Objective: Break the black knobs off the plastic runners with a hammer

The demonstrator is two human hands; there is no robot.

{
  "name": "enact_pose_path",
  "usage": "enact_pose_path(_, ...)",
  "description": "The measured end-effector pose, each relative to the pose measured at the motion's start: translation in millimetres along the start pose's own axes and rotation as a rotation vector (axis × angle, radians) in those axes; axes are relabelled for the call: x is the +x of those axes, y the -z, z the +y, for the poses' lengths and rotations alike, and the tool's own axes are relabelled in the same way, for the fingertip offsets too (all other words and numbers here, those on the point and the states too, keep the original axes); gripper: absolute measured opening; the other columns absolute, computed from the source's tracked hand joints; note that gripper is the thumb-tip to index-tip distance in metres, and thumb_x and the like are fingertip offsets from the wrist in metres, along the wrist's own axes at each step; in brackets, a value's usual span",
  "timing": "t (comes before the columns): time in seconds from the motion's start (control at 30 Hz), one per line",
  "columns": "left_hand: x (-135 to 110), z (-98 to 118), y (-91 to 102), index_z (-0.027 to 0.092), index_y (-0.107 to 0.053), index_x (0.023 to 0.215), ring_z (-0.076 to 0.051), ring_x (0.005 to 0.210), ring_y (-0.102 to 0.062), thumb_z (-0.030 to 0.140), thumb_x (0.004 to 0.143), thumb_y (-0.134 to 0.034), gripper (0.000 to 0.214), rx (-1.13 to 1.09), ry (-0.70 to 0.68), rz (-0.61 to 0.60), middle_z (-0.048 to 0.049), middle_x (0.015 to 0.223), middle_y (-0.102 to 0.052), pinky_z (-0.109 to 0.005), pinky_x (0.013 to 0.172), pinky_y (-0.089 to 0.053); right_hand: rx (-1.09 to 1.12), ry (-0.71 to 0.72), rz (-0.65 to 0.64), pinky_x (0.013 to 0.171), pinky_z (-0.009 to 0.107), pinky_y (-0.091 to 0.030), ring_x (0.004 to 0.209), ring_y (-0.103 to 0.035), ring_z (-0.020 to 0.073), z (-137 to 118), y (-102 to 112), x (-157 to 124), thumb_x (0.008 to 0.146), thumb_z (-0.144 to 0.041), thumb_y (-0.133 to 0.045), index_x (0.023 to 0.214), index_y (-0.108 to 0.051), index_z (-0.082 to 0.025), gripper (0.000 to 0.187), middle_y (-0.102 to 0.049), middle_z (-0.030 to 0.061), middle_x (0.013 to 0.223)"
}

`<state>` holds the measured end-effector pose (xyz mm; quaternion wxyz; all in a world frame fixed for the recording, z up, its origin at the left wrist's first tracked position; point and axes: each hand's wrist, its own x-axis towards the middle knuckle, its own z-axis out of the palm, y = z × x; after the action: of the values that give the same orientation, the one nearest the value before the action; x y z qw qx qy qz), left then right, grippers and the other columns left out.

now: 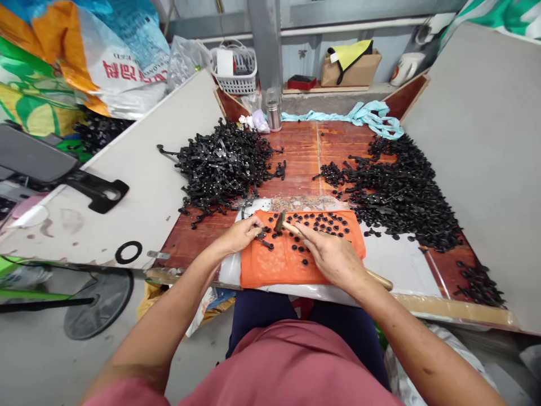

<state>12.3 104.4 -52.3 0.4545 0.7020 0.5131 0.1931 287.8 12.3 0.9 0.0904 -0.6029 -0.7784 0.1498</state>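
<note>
My right hand (333,256) is wrapped round the wooden handle of a small hammer (280,221), whose dark head is over the orange cloth (270,268). Closed in a pinch at the cloth's left edge, my left hand (244,233) holds a small black plastic part (265,243) with a long arm and a round end. Several small round black pieces (305,262) lie scattered over the cloth, mostly toward its far right. The hammer head sits just right of my left fingertips; whether it touches anything I cannot tell.
A heap of black parts (224,160) lies left on the wooden table (302,146), another black heap (401,192) right. Grey boards (486,141) flank both sides. Behind stand a bottle (274,115), a white basket (236,82) and a mug (408,69). A light-blue cloth strip (372,114) lies at the back.
</note>
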Motion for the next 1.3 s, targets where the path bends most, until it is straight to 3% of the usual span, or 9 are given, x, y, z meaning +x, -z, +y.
enact_pose_path(0.17,1,3,1.0,0.019,-0.06,0.086,-0.018,0.077,-0.053,0.034,0.083,-0.052,0.017,0.093,-0.035,0.01,0.0004,0.079,-0.061,-0.028,0.074,-0.041,0.021,0.085,0.083,0.078,0.031,-0.053,0.095,-0.072,0.0237,-9,-7,11,0.108,-0.029,-0.04,0.16,-0.041,-0.036,0.052,-0.074,0.0059,0.121)
enact_pose_path(0.33,2,2,2.7,0.02,-0.058,0.085,-0.018,0.077,-0.054,0.03,0.083,-0.049,0.014,0.133,-0.032,0.01,0.0003,0.078,-0.06,-0.028,0.074,-0.041,-0.076,0.079,-0.009,0.072,0.031,-0.051,0.082,-0.07,0.0229,-14,-15,21,0.108,-0.028,-0.038,0.16,-0.039,-0.038,0.054,-0.074,0.0063,0.109)
enact_pose_path(0.47,1,0,2.1,0.02,-0.058,0.084,-0.017,0.077,-0.053,0.031,0.085,-0.05,0.014,0.113,-0.038,0.008,0.0006,0.077,-0.059,-0.026,0.071,-0.041,-0.059,0.069,0.041,0.079,0.032,-0.052,0.089,-0.07,0.0236,-15,-15,27,0.108,-0.028,-0.034,0.164,-0.03,-0.034,0.056,-0.074,0.0088,0.108)
enact_pose_path(0.57,1,-1,1.2,0.019,-0.059,0.084,-0.018,0.077,-0.054,0.031,0.085,-0.052,0.014,0.086,-0.037,0.011,0.0008,0.076,-0.059,-0.026,0.07,-0.041,-0.114,0.078,-0.061,0.074,0.032,-0.051,0.08,-0.07,0.023,-14,-12,29,0.106,-0.024,-0.035,0.162,-0.036,-0.037,0.057,-0.074,0.0072,0.1)
enact_pose_path(0.77,2,-4,-0.5,0.019,-0.061,0.085,-0.019,0.079,-0.057,0.031,0.085,-0.051,0.015,0.096,-0.015,0.003,-0.0005,0.079,-0.063,-0.027,0.071,-0.044,-0.098,0.083,-0.049,0.075,0.031,-0.05,0.085,-0.07,0.0231,-15,-9,29,0.106,-0.025,-0.036,0.163,-0.032,-0.036,0.058,-0.074,0.0081,0.107)
enact_pose_path(0.87,2,-6,0.5,0.019,-0.061,0.085,-0.02,0.081,-0.059,0.031,0.084,-0.052,0.015,0.101,-0.019,0.02,-0.0023,0.082,-0.065,-0.028,0.075,-0.047,-0.139,0.097,-0.114,0.072,0.03,-0.048,0.081,-0.07,0.0225,-17,-10,32,0.103,-0.021,-0.04,0.162,-0.033,-0.04,0.062,-0.075,0.0068,0.104)
enact_pose_path(1.1,-7,9,0.5,0.021,-0.065,0.09,-0.024,0.082,-0.063,0.05,0.083,-0.051,0.033,0.17,-0.037,0.005,-0.0048,0.086,-0.07,-0.032,0.079,-0.051,0.018,0.103,-0.059,0.062,0.029,-0.041,0.074,-0.071,0.0233,-25,8,33,0.106,-0.028,-0.04,0.151,-0.052,-0.036,0.047,-0.077,0.0033,0.086)
enact_pose_path(1.2,-7,24,11.7,0.024,-0.069,0.092,-0.025,0.084,-0.065,0.062,0.081,-0.051,0.043,0.203,-0.032,-0.059,-0.0038,0.088,-0.073,-0.032,0.078,-0.053,0.039,0.048,0.023,0.068,0.026,-0.044,0.083,-0.072,0.0209,-16,23,27,0.107,-0.038,-0.044,0.152,-0.048,-0.035,0.045,-0.078,0.0002,0.098)
enact_pose_path(1.3,-3,46,49.5,0.026,-0.072,0.088,-0.024,0.086,-0.066,0.076,0.073,-0.054,0.056,0.297,-0.029,-0.011,0.0012,0.088,-0.075,-0.032,0.081,-0.054,0.04,-0.047,0.085,0.072,0.025,-0.044,0.085,-0.071,0.0184,8,34,18,0.104,-0.036,-0.051,0.131,-0.065,-0.029,0.032,-0.078,0.0007,0.098)
